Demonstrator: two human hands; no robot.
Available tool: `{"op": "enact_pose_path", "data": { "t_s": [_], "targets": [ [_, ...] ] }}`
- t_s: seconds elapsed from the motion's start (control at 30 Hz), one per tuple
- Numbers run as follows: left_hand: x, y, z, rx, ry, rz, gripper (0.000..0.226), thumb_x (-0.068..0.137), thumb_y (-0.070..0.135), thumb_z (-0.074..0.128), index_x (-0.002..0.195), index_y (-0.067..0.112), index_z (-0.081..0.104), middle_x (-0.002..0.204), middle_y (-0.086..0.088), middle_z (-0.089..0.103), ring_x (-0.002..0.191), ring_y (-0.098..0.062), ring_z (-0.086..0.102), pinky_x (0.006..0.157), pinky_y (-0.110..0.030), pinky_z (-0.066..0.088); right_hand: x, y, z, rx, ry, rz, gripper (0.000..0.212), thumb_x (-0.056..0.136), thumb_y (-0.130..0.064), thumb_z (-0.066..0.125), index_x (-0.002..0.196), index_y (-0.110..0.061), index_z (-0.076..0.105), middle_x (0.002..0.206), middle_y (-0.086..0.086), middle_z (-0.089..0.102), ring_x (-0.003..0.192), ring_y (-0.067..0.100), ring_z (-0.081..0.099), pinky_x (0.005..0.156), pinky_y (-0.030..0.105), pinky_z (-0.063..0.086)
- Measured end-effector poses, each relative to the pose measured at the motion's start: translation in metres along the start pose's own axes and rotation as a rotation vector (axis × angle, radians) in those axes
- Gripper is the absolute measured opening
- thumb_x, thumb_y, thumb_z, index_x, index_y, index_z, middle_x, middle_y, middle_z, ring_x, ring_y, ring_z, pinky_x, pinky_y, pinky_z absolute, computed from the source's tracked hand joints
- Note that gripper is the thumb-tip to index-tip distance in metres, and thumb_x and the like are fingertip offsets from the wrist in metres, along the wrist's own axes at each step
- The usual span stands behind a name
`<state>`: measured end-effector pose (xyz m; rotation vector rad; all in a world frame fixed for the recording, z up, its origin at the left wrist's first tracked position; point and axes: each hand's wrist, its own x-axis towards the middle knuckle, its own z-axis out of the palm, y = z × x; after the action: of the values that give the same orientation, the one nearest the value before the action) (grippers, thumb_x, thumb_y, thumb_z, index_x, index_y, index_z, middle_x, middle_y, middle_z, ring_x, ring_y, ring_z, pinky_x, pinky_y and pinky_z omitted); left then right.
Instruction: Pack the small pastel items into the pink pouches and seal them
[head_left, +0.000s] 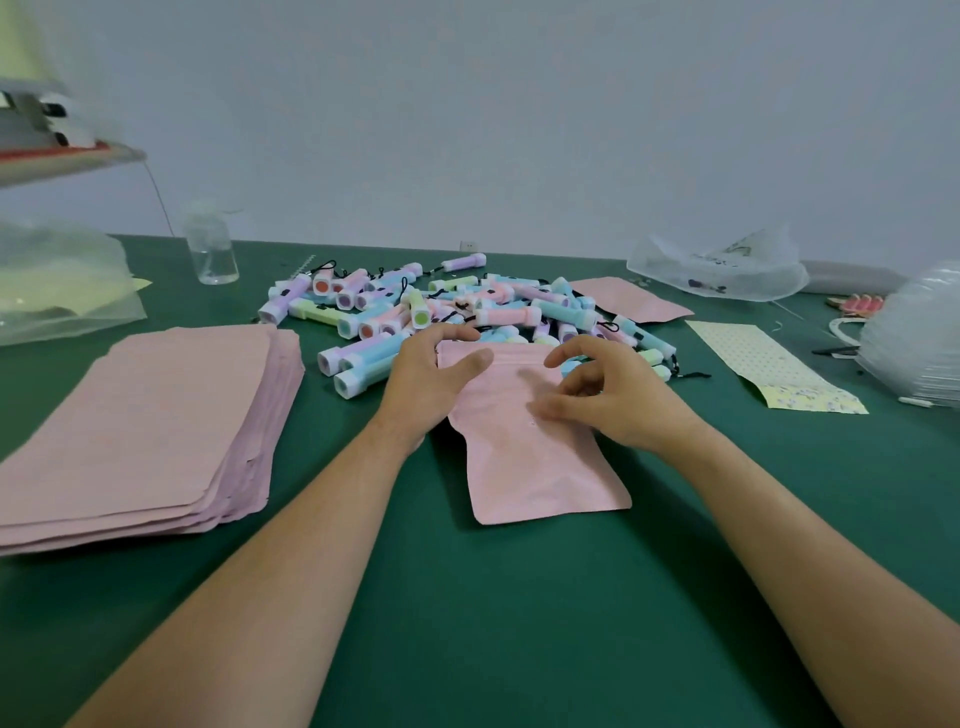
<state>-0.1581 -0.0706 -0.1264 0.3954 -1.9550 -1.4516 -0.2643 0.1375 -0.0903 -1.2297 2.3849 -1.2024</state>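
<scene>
A pink pouch (535, 467) lies flat on the green table (493, 613) in front of me, its top edge toward a heap of small pastel flashlights (447, 312). My left hand (426, 384) grips the pouch's upper left corner, thumb on top and fingers curled over the edge. Over the pouch's upper right part my right hand (608, 395) rests with bent fingers, fingertips touching the pouch. I cannot tell whether the pouch holds anything.
A stack of empty pink pouches (145, 421) lies at left. Another pink pouch (628, 299) sits behind the heap. A patterned yellow sheet (769, 364), clear plastic bags (722, 270) and a clear bottle (210, 249) stand farther back and right.
</scene>
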Motion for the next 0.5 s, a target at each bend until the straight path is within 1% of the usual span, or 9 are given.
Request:
{"op": "enact_pose_path", "data": {
  "t_s": [0.07, 0.1, 0.17, 0.23, 0.3, 0.37, 0.4, 0.43, 0.5],
  "targets": [
    [0.0, 0.0, -0.001, -0.036, 0.009, -0.007, 0.019, 0.092, 0.028, 0.082, 0.108, 0.029, 0.072, 0.116, 0.028, 0.062, 0.112, 0.016, 0.051, 0.09, -0.007, 0.037, 0.0, 0.003, -0.005, 0.068, 0.105, -0.022, 0.012, 0.096, -0.034, 0.073, 0.103, -0.026, 0.066, 0.071, -0.005, 0.074, 0.056, 0.01, 0.053, 0.054, 0.019, 0.039],
    [0.0, 0.0, -0.002, -0.059, 0.02, -0.012, 0.019, 0.092, 0.028, 0.082, 0.107, 0.03, 0.072, 0.116, 0.028, 0.062, 0.112, 0.019, 0.049, 0.09, -0.006, 0.036, 0.0, 0.004, -0.008, 0.123, 0.162, -0.022, 0.011, 0.101, -0.033, 0.066, 0.101, -0.022, 0.068, 0.071, -0.004, 0.073, 0.055, 0.013, 0.048, 0.054, 0.022, 0.037],
    [0.0, 0.0, -0.003, -0.106, 0.049, -0.036, 0.022, 0.091, 0.03, 0.083, 0.11, 0.027, 0.073, 0.12, 0.023, 0.064, 0.116, 0.012, 0.052, 0.097, -0.013, 0.038, 0.0, 0.005, -0.016, 0.227, 0.238, -0.008, 0.021, 0.105, -0.031, 0.058, 0.098, -0.014, 0.07, 0.071, 0.0, 0.073, 0.058, 0.016, 0.044, 0.054, 0.024, 0.037],
    [0.001, 0.002, -0.005, -0.167, 0.088, -0.068, 0.025, 0.09, 0.031, 0.084, 0.113, 0.025, 0.074, 0.122, 0.019, 0.064, 0.118, 0.002, 0.055, 0.099, -0.018, 0.041, -0.002, 0.004, -0.02, 0.259, 0.244, 0.026, 0.027, 0.105, -0.035, 0.057, 0.098, -0.014, 0.071, 0.073, -0.001, 0.071, 0.057, 0.012, 0.046, 0.05, 0.018, 0.036],
    [0.0, 0.004, -0.007, -0.258, 0.138, -0.096, 0.024, 0.09, 0.032, 0.084, 0.11, 0.027, 0.073, 0.121, 0.02, 0.065, 0.118, -0.001, 0.059, 0.097, -0.019, 0.048, -0.004, 0.005, -0.022, 0.259, 0.128, 0.12, 0.04, 0.1, -0.051, 0.058, 0.102, -0.014, 0.07, 0.081, 0.0, 0.068, 0.062, 0.012, 0.052, 0.049, 0.021, 0.036],
    [0.001, 0.003, -0.009, -0.344, 0.188, -0.131, 0.024, 0.09, 0.031, 0.084, 0.111, 0.025, 0.073, 0.134, 0.004, 0.066, 0.129, -0.02, 0.062, 0.107, -0.039, 0.054, -0.007, 0.007, -0.023, 0.295, -0.112, 0.201, 0.052, 0.09, -0.062, 0.064, 0.105, -0.012, 0.07, 0.09, 0.005, 0.064, 0.07, 0.019, 0.057, 0.049, 0.027, 0.043],
    [0.001, 0.003, -0.01, -0.36, 0.212, -0.148, 0.027, 0.09, 0.032, 0.084, 0.113, 0.025, 0.071, 0.139, -0.004, 0.065, 0.13, -0.027, 0.062, 0.108, -0.045, 0.054, -0.009, 0.008, -0.023, 0.327, -0.235, 0.198, 0.049, 0.088, -0.059, 0.07, 0.106, -0.014, 0.073, 0.093, 0.008, 0.067, 0.073, 0.022, 0.061, 0.05, 0.029, 0.048],
    [0.001, 0.004, -0.01, -0.371, 0.231, -0.165, 0.034, 0.09, 0.036, 0.084, 0.118, 0.024, 0.069, 0.138, -0.008, 0.066, 0.127, -0.029, 0.065, 0.105, -0.046, 0.056, -0.011, 0.009, -0.023, 0.363, -0.337, 0.162, 0.042, 0.087, -0.052, 0.075, 0.107, -0.016, 0.074, 0.096, 0.011, 0.071, 0.075, 0.024, 0.065, 0.054, 0.029, 0.053],
    [-0.001, 0.008, -0.01, -0.428, 0.229, -0.206, 0.063, 0.082, 0.05, 0.086, 0.132, 0.022, 0.061, 0.128, -0.009, 0.072, 0.116, -0.026, 0.072, 0.094, -0.04, 0.062, -0.012, 0.01, -0.02, 0.452, -0.404, 0.093, 0.035, 0.088, -0.038, 0.082, 0.112, -0.015, 0.074, 0.101, 0.017, 0.075, 0.077, 0.027, 0.069, 0.06, 0.028, 0.058]
  ]
}}
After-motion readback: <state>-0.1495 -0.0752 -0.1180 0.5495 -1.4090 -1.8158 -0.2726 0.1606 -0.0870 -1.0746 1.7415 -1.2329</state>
